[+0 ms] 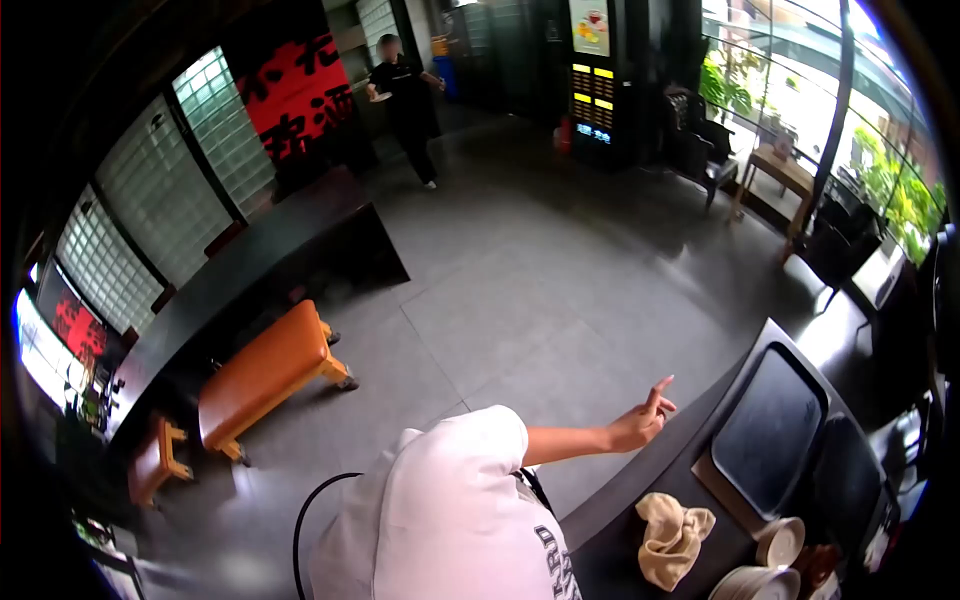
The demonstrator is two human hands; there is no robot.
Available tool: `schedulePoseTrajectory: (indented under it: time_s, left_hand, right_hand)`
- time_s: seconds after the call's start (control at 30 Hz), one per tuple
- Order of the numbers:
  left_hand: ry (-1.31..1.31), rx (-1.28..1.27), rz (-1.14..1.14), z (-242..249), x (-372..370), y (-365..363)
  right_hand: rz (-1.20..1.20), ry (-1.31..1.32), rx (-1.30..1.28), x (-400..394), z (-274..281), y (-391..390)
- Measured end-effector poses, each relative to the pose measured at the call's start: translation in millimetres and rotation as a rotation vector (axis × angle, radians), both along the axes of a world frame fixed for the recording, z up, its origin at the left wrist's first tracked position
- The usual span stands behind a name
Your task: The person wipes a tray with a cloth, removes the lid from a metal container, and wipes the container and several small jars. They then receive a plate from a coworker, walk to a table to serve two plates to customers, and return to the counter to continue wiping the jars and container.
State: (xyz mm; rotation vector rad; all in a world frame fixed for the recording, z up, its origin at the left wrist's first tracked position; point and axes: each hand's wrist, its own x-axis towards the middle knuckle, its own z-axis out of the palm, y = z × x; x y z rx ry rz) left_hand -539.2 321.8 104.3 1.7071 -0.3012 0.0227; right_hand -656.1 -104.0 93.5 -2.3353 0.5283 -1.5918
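Observation:
My left hand point(638, 427) reaches out past the white shirt sleeve, with fingers extended and apart and nothing visible in them. It is near the edge of a dark counter point(600, 515). On the counter, a crumpled beige cloth point(672, 542) lies below the hand. To the right is a black rectangular tray point(770, 430) with a raised rim. A pale round bowl point(780, 541) and a stack of pale dishes point(752, 584) stand by the tray's lower end. My right hand is out of the picture.
A person point(400, 95) in dark clothes walks at the back, holding a small white plate. An orange padded bench point(270, 375) stands beside a long dark table point(270, 245) on the left. Black chairs point(700, 145) and a small wooden table point(782, 170) line the windows.

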Motion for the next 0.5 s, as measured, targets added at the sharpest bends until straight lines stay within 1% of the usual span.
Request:
schedulePoseTrajectory:
  time_s: [0.07, 0.17, 0.2, 0.23, 0.3, 0.37, 0.43, 0.47, 0.5]
  left_hand:
    - [0.020, 0.012, 0.028, -1, 7, 12]
    - [-0.016, 0.021, 0.069, -7, 23, 27]
    - [-0.110, 0.030, 0.108, -12, 29, 34]
    - [-0.147, 0.031, 0.118, -15, 35, 46]
    - [-0.223, 0.036, 0.142, -7, 49, 85]
    - [-0.203, 0.024, 0.180, -1, 59, 136]
    - [-0.373, 0.111, 0.317, -9, 76, 201]
    - [-0.378, 0.310, 0.513, 10, 76, 232]
    - [-0.220, 0.179, 0.545, 33, 67, 265]
  right_hand:
    - [0.047, -0.030, 0.036, 12, 6, 33]
    - [0.117, -0.079, 0.102, 24, 12, 83]
    - [0.146, -0.098, 0.125, 29, 15, 99]
    - [0.165, -0.118, 0.140, 29, 16, 114]
    - [0.227, -0.165, 0.185, 35, 24, 144]
    - [0.295, -0.223, 0.248, 41, 31, 170]
    - [0.413, -0.303, 0.336, 50, 45, 197]
    - [0.482, -0.342, 0.386, 56, 53, 213]
    - [0.614, -0.380, 0.460, 65, 62, 233]
